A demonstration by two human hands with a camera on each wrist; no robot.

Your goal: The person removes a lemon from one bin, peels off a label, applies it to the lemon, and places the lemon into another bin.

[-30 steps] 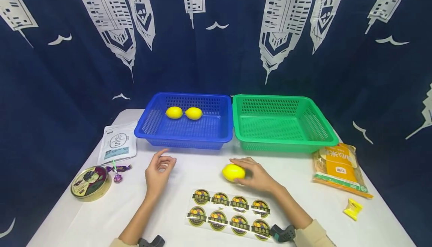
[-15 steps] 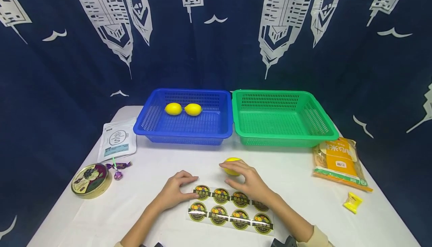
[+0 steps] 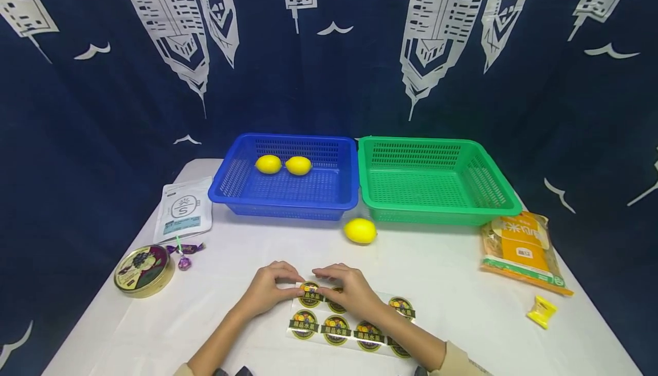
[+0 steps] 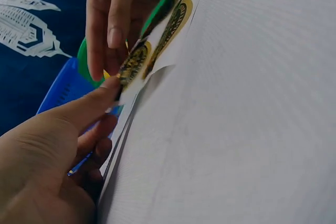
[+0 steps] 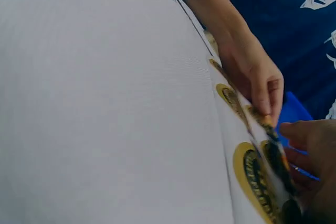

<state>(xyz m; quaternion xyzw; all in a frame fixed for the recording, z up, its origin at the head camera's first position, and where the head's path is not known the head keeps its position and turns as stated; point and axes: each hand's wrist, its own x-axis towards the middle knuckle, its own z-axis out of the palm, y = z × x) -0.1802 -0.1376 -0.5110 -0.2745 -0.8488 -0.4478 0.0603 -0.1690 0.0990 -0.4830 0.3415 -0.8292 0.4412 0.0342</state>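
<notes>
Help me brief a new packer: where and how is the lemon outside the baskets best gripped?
Probably around its middle, from above and the near side: the lemon looks longest left to right, so a grip there spans its narrower width, while the blue basket and green basket stand just beyond.

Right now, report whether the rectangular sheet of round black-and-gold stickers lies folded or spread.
Spread: the sheet shows two rows face up; its end at the left hand is raised.
</notes>
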